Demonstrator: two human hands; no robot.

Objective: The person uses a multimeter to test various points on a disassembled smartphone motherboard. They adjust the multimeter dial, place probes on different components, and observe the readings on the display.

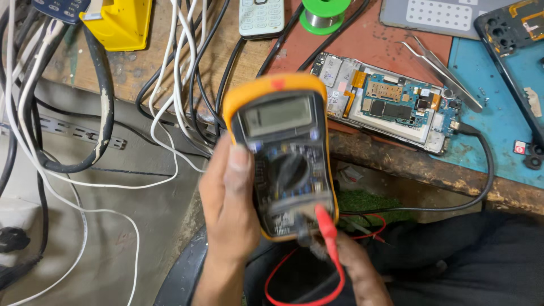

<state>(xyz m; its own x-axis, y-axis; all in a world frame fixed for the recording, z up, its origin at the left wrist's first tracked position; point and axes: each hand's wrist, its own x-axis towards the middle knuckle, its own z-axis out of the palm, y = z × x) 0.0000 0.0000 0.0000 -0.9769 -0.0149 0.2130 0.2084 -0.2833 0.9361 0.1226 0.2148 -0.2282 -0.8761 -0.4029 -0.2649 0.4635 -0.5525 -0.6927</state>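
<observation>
Cables trail off the far left of the surface. Left hand grips a yellow multimeter, held up near the surface's edge. Right hand, just below it, pinches the red plug at the meter's bottom. Farther right lies an opened phone, with tweezers beyond.

— How many meters do you count?
— One multimeter, centre of the frame, with one red lead plugged in.
— Phones?
— One opened phone at upper right, one keypad phone at the top edge.
— Tools?
— One pair of tweezers, one solder spool.
— Hands?
— Two: left hand, right hand.
</observation>
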